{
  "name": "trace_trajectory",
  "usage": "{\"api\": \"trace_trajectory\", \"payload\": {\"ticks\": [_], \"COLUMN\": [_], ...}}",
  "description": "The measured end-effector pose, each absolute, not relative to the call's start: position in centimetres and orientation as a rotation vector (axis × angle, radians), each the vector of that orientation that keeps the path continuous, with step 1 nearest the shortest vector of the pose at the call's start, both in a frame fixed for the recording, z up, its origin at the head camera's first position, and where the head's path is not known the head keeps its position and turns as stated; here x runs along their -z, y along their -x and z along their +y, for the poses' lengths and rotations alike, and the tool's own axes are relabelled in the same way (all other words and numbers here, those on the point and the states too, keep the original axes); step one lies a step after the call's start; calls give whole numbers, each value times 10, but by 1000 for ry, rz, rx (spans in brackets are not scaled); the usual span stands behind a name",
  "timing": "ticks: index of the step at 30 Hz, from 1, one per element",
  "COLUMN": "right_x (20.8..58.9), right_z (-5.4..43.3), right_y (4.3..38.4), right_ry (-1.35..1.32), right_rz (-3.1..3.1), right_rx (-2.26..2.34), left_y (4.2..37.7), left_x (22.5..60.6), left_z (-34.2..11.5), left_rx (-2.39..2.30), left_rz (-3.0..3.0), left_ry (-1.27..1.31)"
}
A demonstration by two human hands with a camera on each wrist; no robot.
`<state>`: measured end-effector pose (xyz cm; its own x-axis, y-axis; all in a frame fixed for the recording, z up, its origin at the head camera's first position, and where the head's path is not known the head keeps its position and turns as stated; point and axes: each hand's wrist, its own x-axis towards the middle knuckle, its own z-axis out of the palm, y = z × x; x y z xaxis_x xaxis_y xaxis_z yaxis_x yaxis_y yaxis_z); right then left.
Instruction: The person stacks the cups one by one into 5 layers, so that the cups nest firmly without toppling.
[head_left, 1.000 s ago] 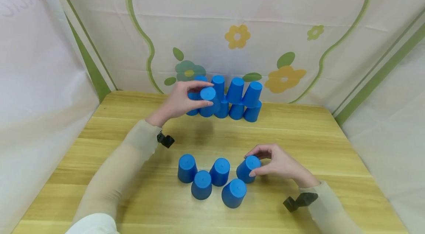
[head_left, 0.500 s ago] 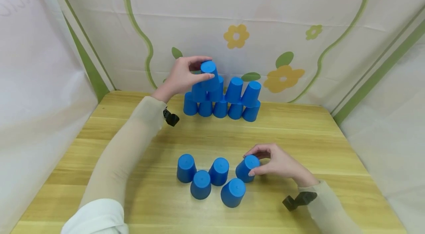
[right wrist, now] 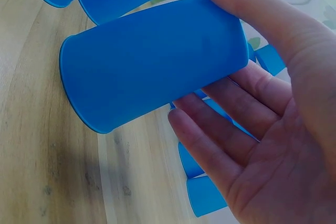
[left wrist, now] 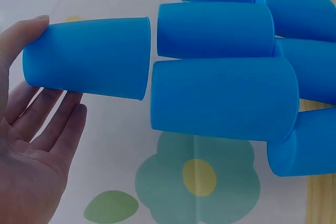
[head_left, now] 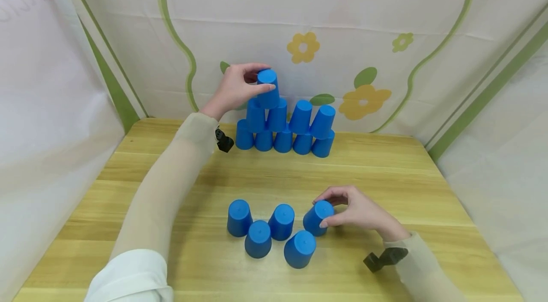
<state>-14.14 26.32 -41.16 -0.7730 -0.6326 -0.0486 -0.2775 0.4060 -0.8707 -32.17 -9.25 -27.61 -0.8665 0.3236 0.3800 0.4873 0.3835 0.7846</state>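
Observation:
My left hand [head_left: 239,87] pinches an upside-down blue cup [head_left: 269,90] near its base, thumb on one side and fingers on the other. This cup is over the two left cups of the stack's second row; in the left wrist view, a narrow gap shows between the held cup's rim [left wrist: 146,59] and the second-row cup [left wrist: 223,98]. My right hand [head_left: 357,211] grips another upside-down blue cup [head_left: 316,219] by its upper part, close to the table. Whether that cup's rim touches the wood cannot be told.
At the back, a stack has a bottom row of several upside-down blue cups [head_left: 283,142] and several more cups [head_left: 300,116] on top. Loose upside-down cups [head_left: 258,239] stand in front on the wooden table [head_left: 205,264]. A patterned curtain [head_left: 239,16] hangs behind.
My left hand has lifted its cup from in front of the stack to over the second row's left end, most recently rising slightly. My right hand has stayed in place with its cup.

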Motion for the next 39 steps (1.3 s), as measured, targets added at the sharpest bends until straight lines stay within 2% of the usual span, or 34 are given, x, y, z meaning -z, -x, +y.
{"api": "trace_trajectory", "payload": {"ticks": [27, 39], "right_x": [416, 403], "right_z": [266, 268], "right_y": [138, 153], "right_ry": [754, 741], "right_rz": [2309, 2420], "right_rx": [1336, 1447], "left_y": [328, 325], "left_x": [290, 301], "left_z": [-84, -89], "left_rx": [1540, 1548], "left_rz": [-2413, -2451], "left_ry": [616, 584]}}
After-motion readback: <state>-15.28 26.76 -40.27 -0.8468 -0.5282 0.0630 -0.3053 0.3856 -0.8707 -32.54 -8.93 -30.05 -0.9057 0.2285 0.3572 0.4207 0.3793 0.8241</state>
